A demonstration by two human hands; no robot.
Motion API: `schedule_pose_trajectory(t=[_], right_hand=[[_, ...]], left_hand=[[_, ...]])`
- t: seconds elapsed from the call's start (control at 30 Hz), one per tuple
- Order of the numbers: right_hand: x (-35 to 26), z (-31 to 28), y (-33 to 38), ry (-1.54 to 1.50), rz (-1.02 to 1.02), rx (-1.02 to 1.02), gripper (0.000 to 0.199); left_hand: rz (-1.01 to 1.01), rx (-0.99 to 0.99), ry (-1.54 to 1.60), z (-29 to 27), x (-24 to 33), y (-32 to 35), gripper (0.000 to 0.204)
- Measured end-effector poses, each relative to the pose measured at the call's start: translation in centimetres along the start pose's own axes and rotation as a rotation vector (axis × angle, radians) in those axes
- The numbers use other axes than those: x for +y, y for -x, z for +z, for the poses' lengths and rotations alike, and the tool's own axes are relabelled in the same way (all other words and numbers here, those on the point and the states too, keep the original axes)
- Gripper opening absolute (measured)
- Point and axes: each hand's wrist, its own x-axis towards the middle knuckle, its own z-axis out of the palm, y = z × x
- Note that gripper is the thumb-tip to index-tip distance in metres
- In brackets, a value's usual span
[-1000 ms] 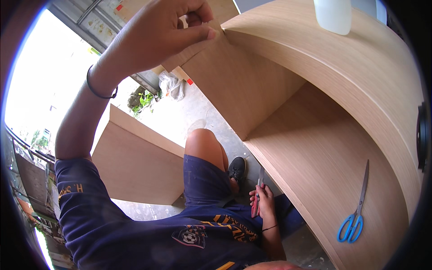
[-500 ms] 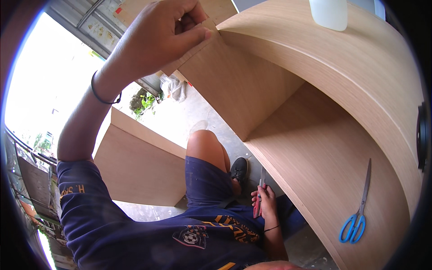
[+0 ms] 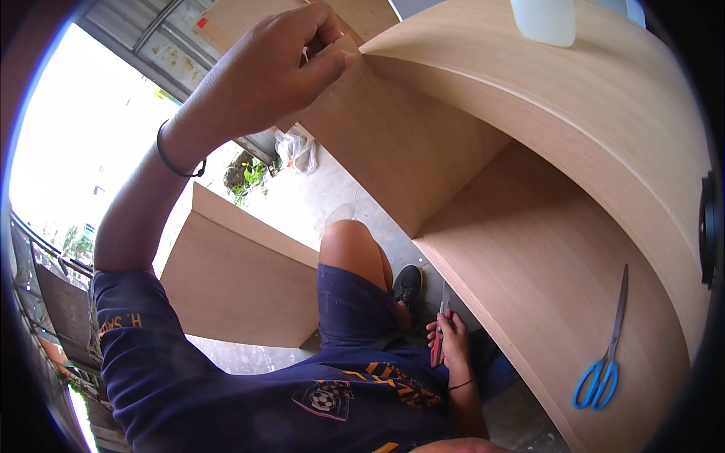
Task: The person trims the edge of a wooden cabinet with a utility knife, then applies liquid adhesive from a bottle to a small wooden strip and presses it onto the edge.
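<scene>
My left hand (image 3: 276,72) is raised to the top front corner of a light wooden cabinet (image 3: 574,128). Its thumb and fingers pinch the thin front edge of the upright side panel (image 3: 400,151). My right hand (image 3: 455,341) rests low by my thigh, shut on a red-handled utility knife (image 3: 438,336) whose blade points up toward the cabinet's lower board (image 3: 559,294). A black band circles my left wrist.
Blue-handled scissors (image 3: 604,355) lie on the lower board at the right. A white plastic container (image 3: 544,19) stands on top of the cabinet. A second wooden box (image 3: 234,272) sits on the concrete floor to my left. A plastic bag (image 3: 298,147) lies by the doorway.
My left hand stays at the cabinet corner, with the fingers regripping the panel edge slightly lower. The right hand with the knife has hardly moved.
</scene>
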Motion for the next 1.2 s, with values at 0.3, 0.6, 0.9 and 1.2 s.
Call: schedule_pose_trajectory(t=[0.3,0.6,0.9,1.2], right_hand=[[0.0,0.0,-0.2,0.029,0.004,0.004,0.019],[0.1,0.0,-0.3,0.042,-0.008,-0.005,0.019],[0.1,0.1,-0.2,0.056,-0.021,-0.009,0.018],[0.1,0.0,-0.2,0.064,-0.019,-0.007,0.017]], left_hand=[[-0.039,-0.026,-0.013,0.1,0.1,0.0,0.029],[0.109,0.005,-0.020,-0.1,-0.3,-0.9,0.024],[0.135,0.003,-0.078,-0.7,0.0,-0.3,0.026],[0.131,-0.100,-0.156,-0.1,-2.0,0.8,0.043]])
